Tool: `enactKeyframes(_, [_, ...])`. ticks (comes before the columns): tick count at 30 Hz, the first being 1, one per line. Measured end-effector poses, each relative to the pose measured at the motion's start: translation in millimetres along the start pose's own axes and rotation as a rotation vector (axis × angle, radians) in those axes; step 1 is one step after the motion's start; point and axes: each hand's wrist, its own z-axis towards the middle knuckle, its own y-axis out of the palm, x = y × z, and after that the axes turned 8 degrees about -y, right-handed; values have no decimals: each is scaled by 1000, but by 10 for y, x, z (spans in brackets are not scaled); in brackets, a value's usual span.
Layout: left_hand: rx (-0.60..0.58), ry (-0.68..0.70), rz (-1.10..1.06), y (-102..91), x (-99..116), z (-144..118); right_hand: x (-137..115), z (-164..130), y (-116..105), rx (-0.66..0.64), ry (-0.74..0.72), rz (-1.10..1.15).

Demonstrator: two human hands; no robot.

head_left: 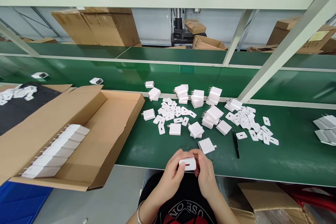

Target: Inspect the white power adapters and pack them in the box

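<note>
Left hand and right hand grasp a white adapter at the near edge of the desk; if finger pressure slackens, the adapter could slip and fall off.

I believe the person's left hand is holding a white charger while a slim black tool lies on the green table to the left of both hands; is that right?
Not quite: the head view shows the slim black tool on the green table, but to the right of both hands. The left hand does hold a white charger.
</note>
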Motion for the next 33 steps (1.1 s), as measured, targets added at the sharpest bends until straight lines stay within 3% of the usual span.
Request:
enactKeyframes(13, [-8, 1, -10, -20, -103, 47, 144, 41, 26, -26, -49, 69])
enactKeyframes(21, [-64, -143, -52, -60, -98, 2, 145, 59, 35, -3, -6, 64])
enactKeyframes(33, [14, -11, -117, -34, -59, 74, 166, 27, 1, -73, -20, 69])
